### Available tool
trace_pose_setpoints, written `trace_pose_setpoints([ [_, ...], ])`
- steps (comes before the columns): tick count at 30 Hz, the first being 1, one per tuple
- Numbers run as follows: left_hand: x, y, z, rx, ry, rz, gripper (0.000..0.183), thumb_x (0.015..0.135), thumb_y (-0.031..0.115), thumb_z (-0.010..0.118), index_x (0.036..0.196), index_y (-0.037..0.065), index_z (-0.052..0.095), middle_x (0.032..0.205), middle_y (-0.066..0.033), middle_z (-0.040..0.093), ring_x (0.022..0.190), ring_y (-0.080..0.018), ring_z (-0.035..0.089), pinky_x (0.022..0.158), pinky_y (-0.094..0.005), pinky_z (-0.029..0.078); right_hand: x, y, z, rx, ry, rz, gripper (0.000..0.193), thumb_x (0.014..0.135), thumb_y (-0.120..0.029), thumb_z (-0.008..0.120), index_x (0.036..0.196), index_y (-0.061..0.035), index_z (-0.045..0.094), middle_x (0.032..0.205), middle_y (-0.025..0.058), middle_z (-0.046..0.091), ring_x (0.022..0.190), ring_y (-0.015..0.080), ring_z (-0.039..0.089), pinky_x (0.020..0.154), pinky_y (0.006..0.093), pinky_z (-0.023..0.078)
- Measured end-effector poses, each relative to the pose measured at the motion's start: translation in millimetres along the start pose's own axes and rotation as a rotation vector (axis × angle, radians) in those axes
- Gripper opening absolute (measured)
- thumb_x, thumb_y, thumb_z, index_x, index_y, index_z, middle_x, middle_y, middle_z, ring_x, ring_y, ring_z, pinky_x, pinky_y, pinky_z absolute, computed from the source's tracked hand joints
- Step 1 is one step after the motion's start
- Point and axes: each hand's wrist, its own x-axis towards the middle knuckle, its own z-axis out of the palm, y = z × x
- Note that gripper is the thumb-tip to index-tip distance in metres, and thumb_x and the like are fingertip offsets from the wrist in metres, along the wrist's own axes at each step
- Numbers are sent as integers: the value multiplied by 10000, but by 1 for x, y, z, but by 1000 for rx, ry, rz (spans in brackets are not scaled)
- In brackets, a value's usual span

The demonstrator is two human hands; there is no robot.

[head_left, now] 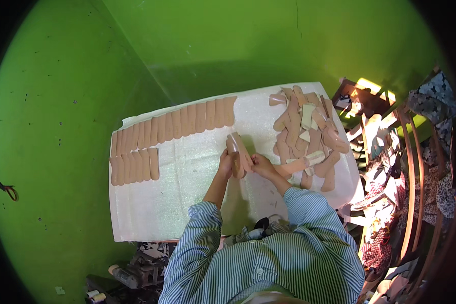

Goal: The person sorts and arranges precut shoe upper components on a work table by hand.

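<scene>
Over the middle of a white-covered table, my left hand (226,163) is closed around the side of a shiny tan shoe insole (234,147). A paler, pinkish insole piece (245,158) fans out against it, and my right hand (261,165) pinches that piece by its edge. Whether the two pieces are joined, I cannot tell. To the left, a long row of overlapping tan insoles (175,121) lies along the far side, with a shorter row (137,166) below it. A loose heap of insoles (294,126) covers the right part of the table, some with whitish pieces among them.
The white table cover (187,202) reaches close to green walls (213,40) at the left and back. Scissors (4,188) hang on the left wall. Right of the table are fabric scraps (380,243) and curved wooden bars (409,187). A clear bottle (122,276) lies below the left corner.
</scene>
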Motion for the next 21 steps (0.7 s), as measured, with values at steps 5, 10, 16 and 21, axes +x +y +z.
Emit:
trace_pose_setpoints([
  [5, -20, -6, -9, 52, 37, 64, 309, 735, 55, 492, 1031, -22, 451, 902, -95, 520, 789, -178, 530, 696, -287, 458, -10, -5, 23, 222, -69, 29, 253, 693, -39, 536, 936, 6, 482, 712, 58, 540, 700, 100, 517, 564, 237, 425],
  [10, -36, 4, -35, 133, 14, 103, 283, 725, 30, 477, 1004, -13, 459, 922, -106, 520, 819, -185, 535, 698, -290, 462, 6, -16, 42, -171, 114, 35, 166, 757, -152, 479, 796, -23, 576, 658, 55, 570, 616, 106, 521, 572, 264, 425],
  [16, -64, 45, -92, 132, 127, 115, 322, 695, 27, 498, 1012, -17, 468, 897, -88, 520, 818, -166, 513, 693, -271, 435, 19, -59, 97, -196, -34, -91, 152, 739, -132, 480, 806, -27, 567, 644, 84, 565, 576, 145, 524, 566, 282, 418],
  [21, -86, 53, -152, 40, 282, 136, 293, 695, 23, 471, 984, -28, 480, 828, -79, 525, 707, -155, 512, 617, -258, 432, 33, -69, 164, -178, -87, -104, 157, 742, -123, 477, 816, -12, 559, 657, 93, 565, 597, 145, 529, 575, 277, 420],
])
